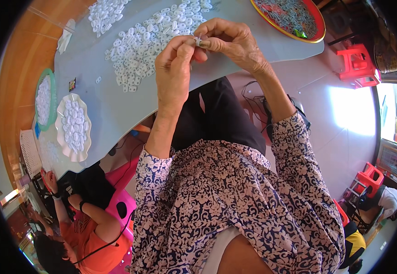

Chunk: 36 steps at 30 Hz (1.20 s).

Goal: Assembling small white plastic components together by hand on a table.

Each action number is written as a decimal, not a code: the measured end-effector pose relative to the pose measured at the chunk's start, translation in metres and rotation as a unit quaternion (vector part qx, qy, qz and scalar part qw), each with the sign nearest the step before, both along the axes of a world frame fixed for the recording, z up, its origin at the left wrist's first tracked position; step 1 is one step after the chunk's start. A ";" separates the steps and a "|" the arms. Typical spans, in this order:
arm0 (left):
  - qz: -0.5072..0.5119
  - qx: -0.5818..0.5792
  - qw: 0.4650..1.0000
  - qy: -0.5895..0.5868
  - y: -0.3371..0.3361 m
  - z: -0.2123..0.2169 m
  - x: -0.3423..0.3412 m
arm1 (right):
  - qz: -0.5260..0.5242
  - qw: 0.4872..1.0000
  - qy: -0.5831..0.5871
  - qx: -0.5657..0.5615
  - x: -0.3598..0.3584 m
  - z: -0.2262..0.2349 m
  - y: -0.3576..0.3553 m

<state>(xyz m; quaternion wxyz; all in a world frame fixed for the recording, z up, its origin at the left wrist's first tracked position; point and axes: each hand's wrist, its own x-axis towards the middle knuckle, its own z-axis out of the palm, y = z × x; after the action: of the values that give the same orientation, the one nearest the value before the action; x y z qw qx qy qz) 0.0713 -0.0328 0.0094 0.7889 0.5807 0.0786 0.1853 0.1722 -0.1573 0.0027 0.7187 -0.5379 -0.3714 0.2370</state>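
Note:
My left hand (174,68) and my right hand (235,44) meet above the near edge of the grey table (116,105). Both are closed, thumbs and fingertips pinching one small white plastic piece (198,41). Only a bit of it shows between the fingers, so its full shape is hidden. Just beyond my hands spreads a loose pile of small white plastic pieces with holes (139,52). Farther right stands a round red tray with a yellow rim (318,18), filled with many small grey parts.
At left are a white scalloped dish (85,153) and a green basket (47,123), both holding white pieces. Another white heap (105,16) lies at the far left. A co-worker in orange (98,233) sits at lower left. Red stools (358,66) stand at right.

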 end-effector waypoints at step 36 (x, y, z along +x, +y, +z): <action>-0.022 0.022 0.998 0.061 -0.003 -0.002 0.006 | -0.026 1.000 0.014 0.008 -0.002 0.004 0.000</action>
<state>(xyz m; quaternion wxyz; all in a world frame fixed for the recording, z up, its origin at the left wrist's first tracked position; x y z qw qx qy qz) 0.0776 -0.0353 0.0075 0.7734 0.6099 0.1100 0.1334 0.1707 -0.1577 0.0063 0.7341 -0.5385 -0.3485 0.2227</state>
